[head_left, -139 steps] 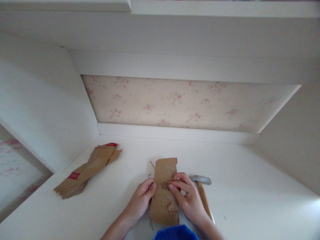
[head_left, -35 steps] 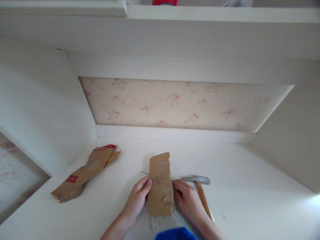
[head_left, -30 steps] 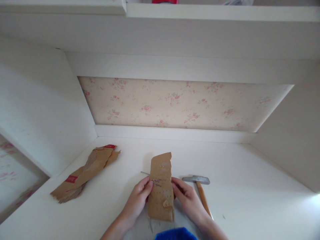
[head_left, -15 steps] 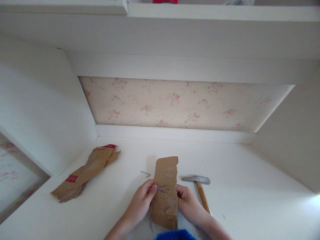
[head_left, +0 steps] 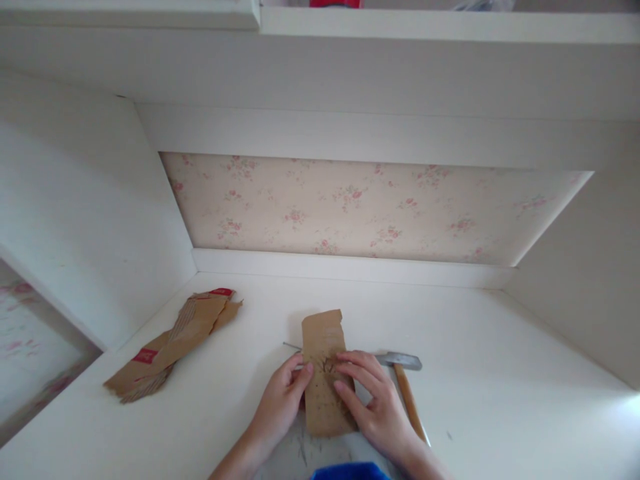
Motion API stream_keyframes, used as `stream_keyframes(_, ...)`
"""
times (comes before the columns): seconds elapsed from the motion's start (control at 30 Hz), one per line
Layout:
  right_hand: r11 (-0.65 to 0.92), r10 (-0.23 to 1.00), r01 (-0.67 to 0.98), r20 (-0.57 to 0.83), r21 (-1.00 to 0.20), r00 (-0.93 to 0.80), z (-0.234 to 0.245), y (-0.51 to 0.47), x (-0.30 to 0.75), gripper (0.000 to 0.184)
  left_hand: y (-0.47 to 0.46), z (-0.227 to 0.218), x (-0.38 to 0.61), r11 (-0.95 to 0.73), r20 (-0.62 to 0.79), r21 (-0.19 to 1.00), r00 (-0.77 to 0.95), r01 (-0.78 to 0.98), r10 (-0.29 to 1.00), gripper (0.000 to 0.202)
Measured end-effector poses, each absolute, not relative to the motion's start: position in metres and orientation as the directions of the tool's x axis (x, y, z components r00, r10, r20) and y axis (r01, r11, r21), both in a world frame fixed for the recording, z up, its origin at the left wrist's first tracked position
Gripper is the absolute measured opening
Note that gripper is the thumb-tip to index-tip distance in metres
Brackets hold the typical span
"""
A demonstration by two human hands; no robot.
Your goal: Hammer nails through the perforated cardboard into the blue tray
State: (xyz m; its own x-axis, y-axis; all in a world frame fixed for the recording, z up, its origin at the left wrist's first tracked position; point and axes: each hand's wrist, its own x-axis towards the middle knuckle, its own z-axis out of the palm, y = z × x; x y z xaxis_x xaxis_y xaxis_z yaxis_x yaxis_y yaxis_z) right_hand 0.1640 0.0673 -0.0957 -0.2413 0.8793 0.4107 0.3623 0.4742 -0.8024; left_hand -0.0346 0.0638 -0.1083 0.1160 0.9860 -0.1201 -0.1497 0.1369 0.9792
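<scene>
A strip of brown cardboard (head_left: 320, 407), pricked with small holes, is held up over the white surface in front of me. My left hand (head_left: 283, 393) pinches its left edge between thumb and fingers. Thin dark nails (head_left: 327, 365) cluster at the middle of the strip. Beside them, my right hand (head_left: 373, 393) rests its fingertips on the cardboard's face, thumb and fingers apart. A hammer (head_left: 407, 393) with a wooden handle lies just right of that hand, its head partly covered by the fingers. Behind the strip's left edge a loose nail (head_left: 291, 346) lies on the surface.
A torn, crumpled piece of cardboard (head_left: 175, 347) with red print lies at the left. The white work surface (head_left: 475, 360) is closed in by side panels and a floral-papered back wall (head_left: 350, 207). An overhead shelf (head_left: 450, 25) crosses the top.
My right hand has left the strip's right edge and come round onto its face. The cardboard has shifted slightly left and shows a different side or tilt, with nails visible at its middle.
</scene>
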Motion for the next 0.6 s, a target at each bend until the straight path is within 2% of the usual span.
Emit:
stream_keyframes(0.07,0.513,0.857,0.389,0.436,-0.765,-0.273,-0.097,0.069,0.162,0.017,0.063,-0.107,-0.034,0.116,-0.094,0.983,0.149,-0.145,0.984,0.041)
stream_keyframes(0.4,0.608,0.794,0.433,0.521,-0.666,-0.313,-0.102,0.071,0.159,0.013,0.063,-0.115,-0.036,0.054,-0.016,0.991,0.284,-0.126,0.959,0.039)
stream_keyframes(0.6,0.665,0.744,0.446,0.588,-0.599,-0.318,-0.102,0.071,0.158,0.009,0.062,-0.116,-0.037,0.024,0.002,0.996,0.286,-0.088,0.958,0.037)
